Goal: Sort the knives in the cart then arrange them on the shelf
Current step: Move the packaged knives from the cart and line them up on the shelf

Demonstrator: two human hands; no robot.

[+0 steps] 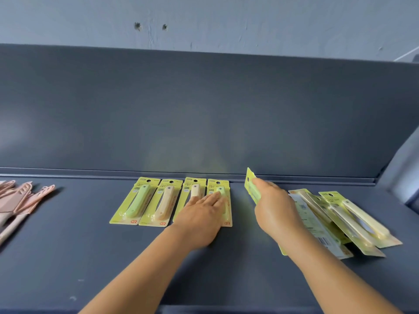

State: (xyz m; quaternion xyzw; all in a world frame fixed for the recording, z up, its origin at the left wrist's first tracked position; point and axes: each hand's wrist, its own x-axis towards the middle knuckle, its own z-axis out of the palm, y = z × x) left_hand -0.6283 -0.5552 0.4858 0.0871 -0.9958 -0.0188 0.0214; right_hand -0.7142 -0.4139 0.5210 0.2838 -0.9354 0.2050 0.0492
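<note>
Several packaged fruit knives on yellow-green cards lie side by side on the dark blue shelf: a green-handled one, a beige one, another beige one and a green one. My left hand rests flat with straight fingers on the two rightmost cards of this row. My right hand grips another green-handled knife pack, tilted up on edge just right of the row. A loose pile of further knife packs lies to the right, partly overlapping.
Pink sheathed knives lie in a heap at the shelf's far left. The shelf's back panel rises behind the row, and a side wall closes the right end. Bare shelf surface shows between the pink knives and the row.
</note>
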